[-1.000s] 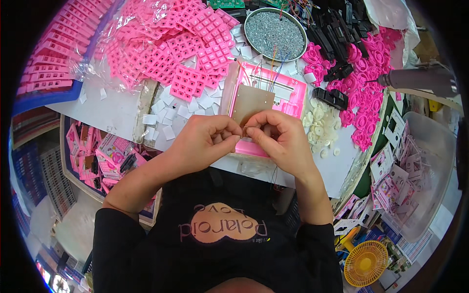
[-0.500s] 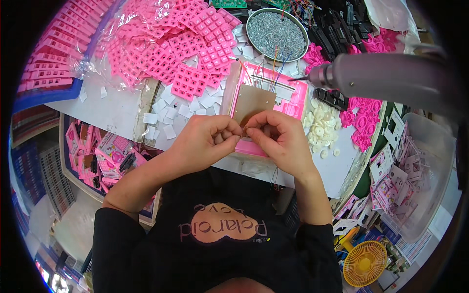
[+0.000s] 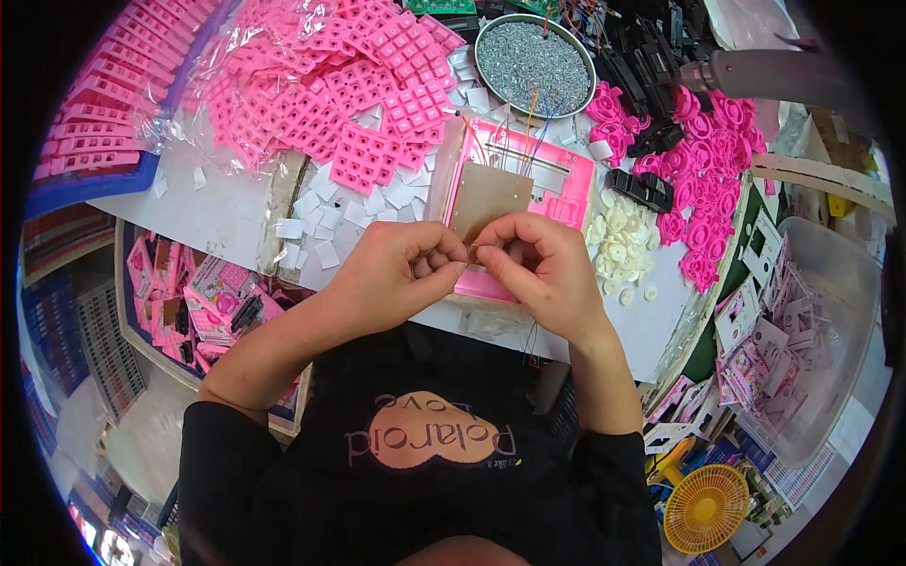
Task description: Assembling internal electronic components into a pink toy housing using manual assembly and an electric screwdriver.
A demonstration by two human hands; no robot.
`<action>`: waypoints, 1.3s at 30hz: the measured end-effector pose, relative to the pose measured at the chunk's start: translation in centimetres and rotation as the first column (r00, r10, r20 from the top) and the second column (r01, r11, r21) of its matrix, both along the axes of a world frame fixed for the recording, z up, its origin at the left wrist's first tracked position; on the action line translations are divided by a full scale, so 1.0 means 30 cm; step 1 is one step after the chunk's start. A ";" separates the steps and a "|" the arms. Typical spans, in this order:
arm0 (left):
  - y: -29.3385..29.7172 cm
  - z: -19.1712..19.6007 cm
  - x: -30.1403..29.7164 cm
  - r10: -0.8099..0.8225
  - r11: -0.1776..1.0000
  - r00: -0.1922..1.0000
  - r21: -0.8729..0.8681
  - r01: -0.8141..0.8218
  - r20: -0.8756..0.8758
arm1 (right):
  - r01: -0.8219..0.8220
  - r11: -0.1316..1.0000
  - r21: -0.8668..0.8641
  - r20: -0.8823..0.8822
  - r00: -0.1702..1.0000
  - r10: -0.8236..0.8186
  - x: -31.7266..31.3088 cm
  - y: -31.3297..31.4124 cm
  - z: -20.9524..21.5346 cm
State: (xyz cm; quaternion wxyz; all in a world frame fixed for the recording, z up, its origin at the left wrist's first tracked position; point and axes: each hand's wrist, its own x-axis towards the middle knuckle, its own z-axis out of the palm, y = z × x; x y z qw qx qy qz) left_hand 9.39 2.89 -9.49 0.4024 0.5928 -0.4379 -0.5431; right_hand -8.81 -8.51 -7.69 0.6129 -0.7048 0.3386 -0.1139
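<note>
My left hand point(image 3: 404, 274) and my right hand point(image 3: 538, 269) meet over the near edge of a pink plastic casing point(image 3: 566, 203). Both are closed in a pinch, fingertips almost touching, on what looks like a thin wire point(image 3: 473, 253), mostly hidden by the fingers. Inside the casing lies a brown circuit board point(image 3: 491, 196), with thin coloured wires point(image 3: 533, 127) rising past its far edge. More thin wire ends hang below my right hand at the table's front edge.
Pink keypads point(image 3: 368, 156) are heaped at the far left, white paper squares point(image 3: 326, 253) beside them. A round tray point(image 3: 479, 71) of screws stands behind the casing. Cream discs point(image 3: 618, 236) and pink rings point(image 3: 703, 226) lie right. A grey power screwdriver point(image 3: 774, 74) hangs at the far right.
The hanging power screwdriver has swung away from the casing, toward the far right, uncovering more pink rings and black parts. My hands stay in nearly the same place, still pinching.
</note>
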 end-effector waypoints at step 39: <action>-0.026 0.038 -0.077 0.087 0.979 0.983 -0.199 -0.053 0.164 | 0.121 0.662 -0.740 0.108 0.992 -0.061 -0.036 0.107 -0.028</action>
